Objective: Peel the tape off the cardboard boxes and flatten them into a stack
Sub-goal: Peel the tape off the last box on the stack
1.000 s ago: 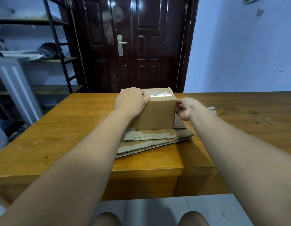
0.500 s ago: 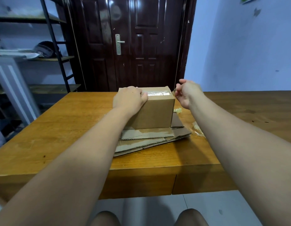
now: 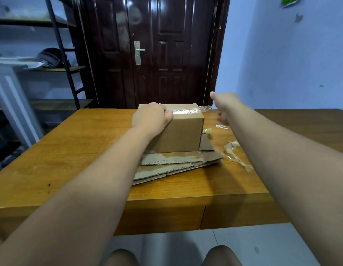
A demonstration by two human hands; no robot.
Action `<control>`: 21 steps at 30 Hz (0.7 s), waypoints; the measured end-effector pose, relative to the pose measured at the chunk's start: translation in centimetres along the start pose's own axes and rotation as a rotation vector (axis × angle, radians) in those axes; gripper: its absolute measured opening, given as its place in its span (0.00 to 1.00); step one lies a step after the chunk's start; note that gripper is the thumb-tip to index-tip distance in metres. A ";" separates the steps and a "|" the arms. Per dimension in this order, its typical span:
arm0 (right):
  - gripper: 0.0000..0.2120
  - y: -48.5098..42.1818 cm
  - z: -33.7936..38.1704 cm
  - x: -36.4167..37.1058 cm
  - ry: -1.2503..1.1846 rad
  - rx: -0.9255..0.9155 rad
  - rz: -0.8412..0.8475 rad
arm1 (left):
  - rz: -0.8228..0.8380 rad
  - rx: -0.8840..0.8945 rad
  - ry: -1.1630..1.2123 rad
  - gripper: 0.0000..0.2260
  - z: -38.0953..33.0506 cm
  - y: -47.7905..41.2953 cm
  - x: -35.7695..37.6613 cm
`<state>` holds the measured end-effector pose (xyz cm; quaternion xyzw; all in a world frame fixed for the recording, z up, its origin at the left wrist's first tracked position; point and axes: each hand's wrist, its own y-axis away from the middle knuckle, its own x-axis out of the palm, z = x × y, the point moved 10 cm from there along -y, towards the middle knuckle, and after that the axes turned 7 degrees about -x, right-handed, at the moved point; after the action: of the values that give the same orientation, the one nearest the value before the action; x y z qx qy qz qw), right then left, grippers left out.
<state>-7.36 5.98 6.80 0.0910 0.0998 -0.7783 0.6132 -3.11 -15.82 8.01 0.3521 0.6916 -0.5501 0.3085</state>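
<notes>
On the table point(image 3: 74, 150), cardboard box point(image 3: 181, 134) upright atop flattened stack point(image 3: 172, 164). Left hand point(image 3: 150, 119) pressed flat on box top, grip closed on nothing. Right hand point(image 3: 222, 108) beside box; tape point(image 3: 204, 108) end lifted; grip unclear.

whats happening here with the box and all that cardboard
A person is stripping tape off a cardboard box that stands on a pile of flattened cardboard on a wooden table. The left hand presses down on the box's top left corner, while the right hand pulls a clear tape strip away from the top right edge. Most of the tape still lies across the lid. Crumpled tape scraps lie on the table to the right.
</notes>
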 end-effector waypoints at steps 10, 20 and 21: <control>0.16 -0.2 0.4 2.5 0.087 -0.157 0.044 | 0.006 -0.036 0.002 0.17 -0.1 0.1 -0.3; 0.04 3.9 5.9 7.4 0.508 -0.558 0.007 | 0.066 -0.054 -0.006 0.17 -0.4 0.3 -0.6; 0.04 4.2 6.0 8.1 0.494 -0.588 0.025 | 0.065 -0.057 0.005 0.16 -0.3 0.3 -0.6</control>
<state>-5.29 -4.16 10.31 0.0974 0.4624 -0.6636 0.5799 -2.52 -15.56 8.40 0.3667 0.6960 -0.5189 0.3345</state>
